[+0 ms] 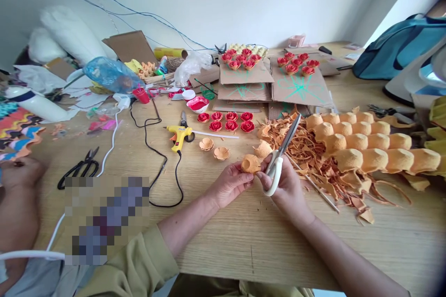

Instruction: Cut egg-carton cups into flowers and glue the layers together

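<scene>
My left hand (230, 182) pinches a small orange egg-carton cup (251, 164) just above the wooden table (265, 241). My right hand (287, 184) is wrapped round the white handles of a pair of scissors (283, 151); the blades point up and to the right, away from the cup. Another cut cup piece (263, 149) lies just behind the hands. An orange egg tray (369, 145) lies upside down to the right, with a heap of orange scraps (313, 158) between it and my hands.
Red painted paper roses (226, 121) lie in rows mid-table, more on cardboard sheets (299, 86) behind. A yellow glue gun (178, 136) with black cord, two cut cups (213, 148), black scissors (81, 168) and a red paint bowl (198, 104) lie left. Another person's hand (19, 174) rests far left.
</scene>
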The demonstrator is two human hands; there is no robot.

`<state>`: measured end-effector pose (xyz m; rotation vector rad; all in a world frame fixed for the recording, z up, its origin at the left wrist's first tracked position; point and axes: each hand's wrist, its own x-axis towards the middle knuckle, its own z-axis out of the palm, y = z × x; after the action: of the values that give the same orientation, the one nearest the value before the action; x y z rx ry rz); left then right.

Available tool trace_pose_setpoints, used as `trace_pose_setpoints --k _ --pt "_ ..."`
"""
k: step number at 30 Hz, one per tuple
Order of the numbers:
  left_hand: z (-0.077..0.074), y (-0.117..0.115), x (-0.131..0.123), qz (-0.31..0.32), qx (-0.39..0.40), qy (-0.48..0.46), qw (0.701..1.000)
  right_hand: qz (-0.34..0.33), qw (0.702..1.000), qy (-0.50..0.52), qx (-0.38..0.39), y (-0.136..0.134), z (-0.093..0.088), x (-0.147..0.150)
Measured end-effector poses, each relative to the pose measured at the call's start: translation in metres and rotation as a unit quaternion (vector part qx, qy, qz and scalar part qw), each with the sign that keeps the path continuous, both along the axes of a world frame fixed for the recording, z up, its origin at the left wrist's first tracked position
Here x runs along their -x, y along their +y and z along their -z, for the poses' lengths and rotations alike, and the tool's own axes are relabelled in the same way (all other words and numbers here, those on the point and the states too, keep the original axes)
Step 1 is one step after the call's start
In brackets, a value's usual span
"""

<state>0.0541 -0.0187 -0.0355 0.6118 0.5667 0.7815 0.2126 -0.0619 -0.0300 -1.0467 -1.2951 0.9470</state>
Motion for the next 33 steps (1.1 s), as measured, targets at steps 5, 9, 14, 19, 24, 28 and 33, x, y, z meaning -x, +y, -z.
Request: trace_pose_setpoints --k 5,9,14,19,24,28,33 --pt "-0.002 -0.003 -0.003 0.002 -0.026 -0.002 1.0 0.0 1.0 -0.019 -0.006 -0.002 0.002 0.0" --pt "-0.007 -0.005 -0.004 -0.012 -0.049 0.004 0.999 0.001 0.999 -0.039 -0.003 -0.002 0.002 0.001" --pt "-0.004 -0.001 -0.002 -0.027 -0.05 -0.002 0.998 -0.005 0.999 -0.045 0.019 -0.001 0.002 -0.001" --pt "-0.02 0.002 0.01 -0.026 -0.048 -0.045 0.997 0.003 0.999 -0.016 0.049 0.0 0.002 -0.004" --pt "-0.096 -0.018 0.026 0.084 -0.194 -0.142 0.967 0.02 0.999 0.002 0.046 0.001 -0.001 -0.004" --pt "-0.145 -0.037 0.026 0.055 -0.244 0.057 0.966 0.016 0.999 0.016 0.043 0.001 -0.003 -0.002" --pt "-0.085 -0.098 0.033 0.155 -0.164 0.108 0.968 0.021 0.999 0.024 0.039 0.001 -0.01 -0.008"
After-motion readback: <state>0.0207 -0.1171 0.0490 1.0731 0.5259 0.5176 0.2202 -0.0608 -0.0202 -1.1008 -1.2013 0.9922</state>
